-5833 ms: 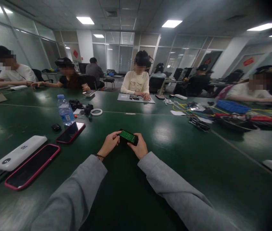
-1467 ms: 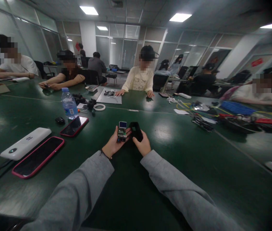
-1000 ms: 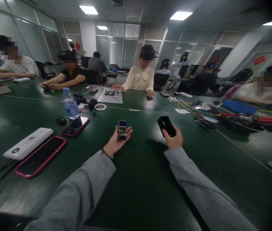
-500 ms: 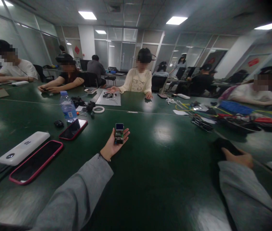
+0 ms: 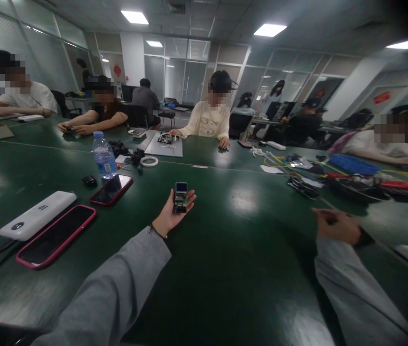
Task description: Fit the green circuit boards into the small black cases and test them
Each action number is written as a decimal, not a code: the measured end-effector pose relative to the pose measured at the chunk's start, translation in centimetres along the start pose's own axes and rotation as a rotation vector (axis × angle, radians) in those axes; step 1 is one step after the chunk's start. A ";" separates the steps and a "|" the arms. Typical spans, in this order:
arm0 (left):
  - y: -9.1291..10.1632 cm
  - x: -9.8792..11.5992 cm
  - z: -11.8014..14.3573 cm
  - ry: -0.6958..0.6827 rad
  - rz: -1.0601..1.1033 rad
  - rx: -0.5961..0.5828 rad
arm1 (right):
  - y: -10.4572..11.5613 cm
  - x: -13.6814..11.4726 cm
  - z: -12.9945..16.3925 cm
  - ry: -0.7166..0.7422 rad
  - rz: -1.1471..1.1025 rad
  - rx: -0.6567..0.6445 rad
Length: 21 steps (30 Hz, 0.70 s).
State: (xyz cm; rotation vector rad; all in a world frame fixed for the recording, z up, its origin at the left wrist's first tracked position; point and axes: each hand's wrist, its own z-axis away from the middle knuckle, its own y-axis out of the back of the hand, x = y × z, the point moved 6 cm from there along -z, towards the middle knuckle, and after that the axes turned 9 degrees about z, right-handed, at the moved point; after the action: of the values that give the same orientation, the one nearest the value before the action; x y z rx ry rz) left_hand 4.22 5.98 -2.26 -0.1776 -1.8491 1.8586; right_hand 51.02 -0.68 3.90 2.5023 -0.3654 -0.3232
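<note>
My left hand (image 5: pixel 172 211) is palm up above the table, its fingers stretched out. Across the palm lies a small circuit board with a screen (image 5: pixel 181 198); the thumb rests along its left edge. Off to the right, my right hand (image 5: pixel 337 227) is raised a little over the table, its fingers curled in towards the thumb. Motion smears it, and whatever is between the fingertips cannot be made out.
On the left lie a white power bank (image 5: pixel 38 215), a red-rimmed phone (image 5: pixel 57 235), a second phone (image 5: pixel 112 190) and a water bottle (image 5: pixel 104 156). Tape (image 5: pixel 149 162) sits further back. Cables and tools (image 5: pixel 303 185) spread at right. Co-workers sit around the table (image 5: pixel 233 259).
My right hand has moved left and its fingers have drawn together, away from a dark patch under it. My left hand stays nearly still. The person opposite has lowered a hand to their parts.
</note>
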 end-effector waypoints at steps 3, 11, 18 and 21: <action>-0.1 0.0 0.1 0.000 -0.002 0.006 | -2.1 -8.1 2.4 0.317 -0.083 -0.192; 0.4 -0.1 -0.4 -0.026 -0.028 0.035 | 5.8 -30.2 10.8 0.787 -0.365 -0.116; 1.0 -0.5 -0.7 0.125 -0.065 0.048 | 8.2 -36.9 13.7 0.885 -0.499 -0.240; 0.7 -0.3 -0.7 0.086 -0.034 0.033 | 6.4 -36.4 13.2 0.788 -0.468 -0.310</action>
State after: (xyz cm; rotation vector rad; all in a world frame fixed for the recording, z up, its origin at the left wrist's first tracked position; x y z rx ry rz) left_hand 4.63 6.48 -3.05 -0.2102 -1.7523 1.8288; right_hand 11.80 -0.60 2.48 2.1634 0.5467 0.4065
